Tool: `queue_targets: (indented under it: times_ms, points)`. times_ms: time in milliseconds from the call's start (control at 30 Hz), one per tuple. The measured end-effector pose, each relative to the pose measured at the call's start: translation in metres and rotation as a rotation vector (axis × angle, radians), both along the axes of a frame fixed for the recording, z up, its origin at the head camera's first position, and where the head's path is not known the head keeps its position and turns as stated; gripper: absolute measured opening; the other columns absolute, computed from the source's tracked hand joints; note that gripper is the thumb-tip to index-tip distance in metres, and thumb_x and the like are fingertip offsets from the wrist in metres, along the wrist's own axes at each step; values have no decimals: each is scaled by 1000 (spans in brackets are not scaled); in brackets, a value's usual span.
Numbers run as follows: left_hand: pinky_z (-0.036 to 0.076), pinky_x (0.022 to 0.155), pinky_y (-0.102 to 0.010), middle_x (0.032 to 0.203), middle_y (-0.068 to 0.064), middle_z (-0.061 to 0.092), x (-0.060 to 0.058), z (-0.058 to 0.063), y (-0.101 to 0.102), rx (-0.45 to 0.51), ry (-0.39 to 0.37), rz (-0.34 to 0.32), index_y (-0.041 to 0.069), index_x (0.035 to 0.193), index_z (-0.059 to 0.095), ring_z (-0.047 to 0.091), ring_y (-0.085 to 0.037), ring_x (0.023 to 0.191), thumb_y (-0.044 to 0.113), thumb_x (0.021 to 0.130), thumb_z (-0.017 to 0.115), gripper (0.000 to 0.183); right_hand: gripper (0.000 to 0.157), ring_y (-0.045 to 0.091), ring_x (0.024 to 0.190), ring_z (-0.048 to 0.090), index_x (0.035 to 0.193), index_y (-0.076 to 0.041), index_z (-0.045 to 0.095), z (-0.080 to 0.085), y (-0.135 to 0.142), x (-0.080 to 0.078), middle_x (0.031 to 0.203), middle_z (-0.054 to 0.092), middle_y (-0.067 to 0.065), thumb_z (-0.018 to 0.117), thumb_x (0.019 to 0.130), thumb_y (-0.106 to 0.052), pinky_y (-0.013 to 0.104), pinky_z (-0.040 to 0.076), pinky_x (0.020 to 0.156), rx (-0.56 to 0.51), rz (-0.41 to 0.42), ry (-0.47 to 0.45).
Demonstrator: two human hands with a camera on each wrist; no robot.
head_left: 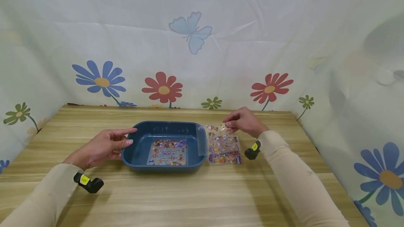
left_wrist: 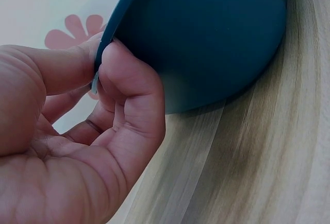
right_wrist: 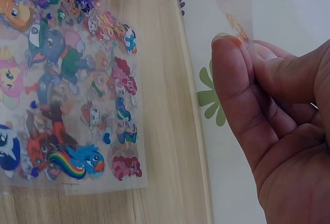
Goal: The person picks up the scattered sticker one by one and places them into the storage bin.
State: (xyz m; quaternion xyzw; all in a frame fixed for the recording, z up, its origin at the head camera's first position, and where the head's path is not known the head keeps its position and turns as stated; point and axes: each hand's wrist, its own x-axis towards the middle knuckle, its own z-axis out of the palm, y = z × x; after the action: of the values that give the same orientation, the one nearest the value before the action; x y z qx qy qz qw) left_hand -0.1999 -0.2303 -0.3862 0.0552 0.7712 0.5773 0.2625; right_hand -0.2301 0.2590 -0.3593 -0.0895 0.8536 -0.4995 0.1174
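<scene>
My left hand (head_left: 102, 146) pinches the left rim of a dark blue plastic basin (head_left: 167, 168), thumb on one side and curled fingers on the other in the left wrist view. Inside the basin lies a clear sticker sheet (head_left: 168, 152) with small cartoon figures. My right hand (head_left: 246, 122) pinches the corner of another clear sticker sheet (right_wrist: 234, 10) between thumb and forefinger. This raised sheet slants toward the basin and overlaps its right rim in the head view. Beneath it, on the table, are more sticker sheets (right_wrist: 98, 98) printed with colourful ponies and puppies.
The wood-grain table (head_left: 151, 199) carries the basin and the sheets. Behind it and along the sides hangs a pale cloth (head_left: 132, 38) with printed flowers and butterflies. A black camera (head_left: 252, 151) sits at the right wrist, another (head_left: 89, 184) at the left.
</scene>
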Motion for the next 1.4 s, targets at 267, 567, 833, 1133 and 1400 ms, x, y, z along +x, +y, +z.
queue_targets:
  times_ms: [267,567,833,1133,1400]
  points:
    - [59,76,-32,115,-15,57,0,-1,0,7,-4,-4,18,155,32,68,-24,87,32,92,68,73,19,20,75,71,110,3,71,1,-5,1,98,70,19,64,93,-2,38,61,75,-5,17,13]
    - [60,77,-33,119,-16,56,0,-1,0,15,-9,-1,18,155,33,68,-25,89,31,92,68,73,21,21,76,71,112,4,69,1,-11,0,97,70,17,64,93,-3,40,61,76,-7,29,-2]
    - [59,78,-32,119,-15,56,1,1,0,5,-12,5,19,155,33,68,-24,90,32,92,68,73,22,21,76,71,114,5,68,1,-18,-1,96,70,17,64,93,-2,49,59,81,-25,25,-11]
    - [60,79,-34,119,-15,57,2,1,0,10,-18,1,18,155,32,68,-24,90,31,92,68,73,21,18,71,71,113,9,67,3,-29,-2,92,69,17,62,93,3,39,61,72,-72,31,-13]
    - [60,78,-33,120,-15,57,2,3,1,20,-24,-1,18,155,32,68,-24,90,31,93,68,73,23,18,69,71,114,12,65,7,-39,-3,92,68,17,59,94,3,37,61,71,-81,30,-20]
